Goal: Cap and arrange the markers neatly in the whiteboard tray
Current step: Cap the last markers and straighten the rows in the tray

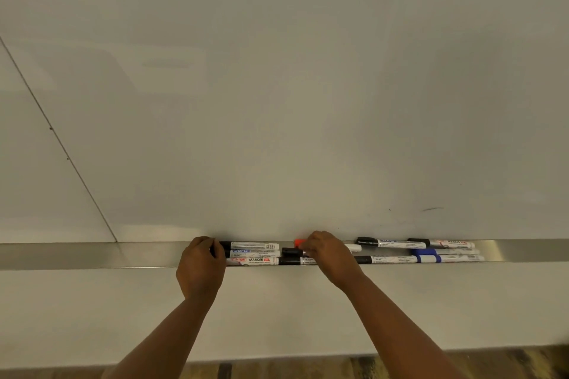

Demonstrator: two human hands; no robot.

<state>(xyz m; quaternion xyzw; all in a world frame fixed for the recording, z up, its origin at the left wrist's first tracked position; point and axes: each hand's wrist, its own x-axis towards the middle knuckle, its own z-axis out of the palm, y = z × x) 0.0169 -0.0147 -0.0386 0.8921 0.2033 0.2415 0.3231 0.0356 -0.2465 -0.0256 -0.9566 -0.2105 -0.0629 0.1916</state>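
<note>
A long metal tray (77,254) runs under the whiteboard (277,86) and holds several markers lying lengthwise. Three white-barrelled markers (255,253) are stacked side by side at the left of the group. My left hand (200,268) has its fingers curled against their black left ends. My right hand (331,255) reaches into the tray's middle, fingers curled over a marker with an orange-red cap (299,242); a black cap (292,252) shows just below it. Further right lie black-capped (391,244) and blue-capped markers (446,255).
A vertical seam (61,144) between board panels slants down at the left. Below the tray is a plain white wall (277,311), and a strip of wood-patterned floor (462,363) shows at the bottom edge.
</note>
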